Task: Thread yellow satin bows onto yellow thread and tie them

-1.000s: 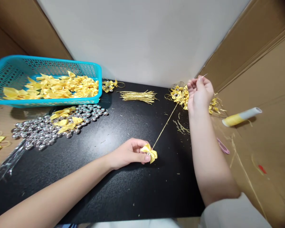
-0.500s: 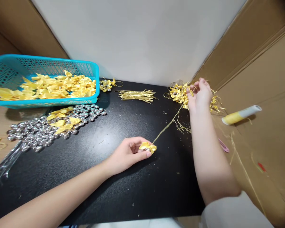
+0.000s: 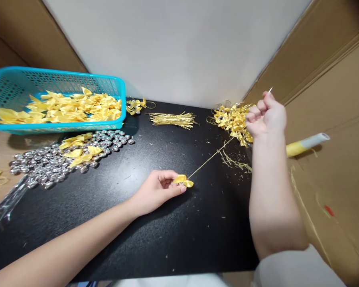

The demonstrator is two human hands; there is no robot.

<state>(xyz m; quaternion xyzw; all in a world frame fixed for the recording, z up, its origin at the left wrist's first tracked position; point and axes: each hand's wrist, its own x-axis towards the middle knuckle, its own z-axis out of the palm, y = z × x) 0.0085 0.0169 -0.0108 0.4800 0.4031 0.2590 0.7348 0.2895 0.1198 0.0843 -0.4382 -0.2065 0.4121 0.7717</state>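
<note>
My left hand (image 3: 160,190) pinches a yellow ribbon bow (image 3: 184,181) with a small silver piece at its middle, over the black table. From the bow a taut gold string (image 3: 211,157) runs up and right toward my right hand (image 3: 266,115). The fingers of that hand are curled closed, and a thin pale tip (image 3: 271,90) sticks out above them. Part of the string is lost to view near a pile of yellow bows (image 3: 235,119) beside the right hand.
A blue basket (image 3: 62,127) of yellow bows stands at the left, with silver beads (image 3: 49,161) in front. Cut gold strings (image 3: 172,120) lie at the back centre. Thread scraps (image 3: 236,162) and a yellow-and-white tube (image 3: 308,144) are at the right, beside cardboard walls.
My right hand has moved right and slightly up, and its fingers have curled in. The string is straighter and tighter. My left hand and the bow have shifted slightly left.
</note>
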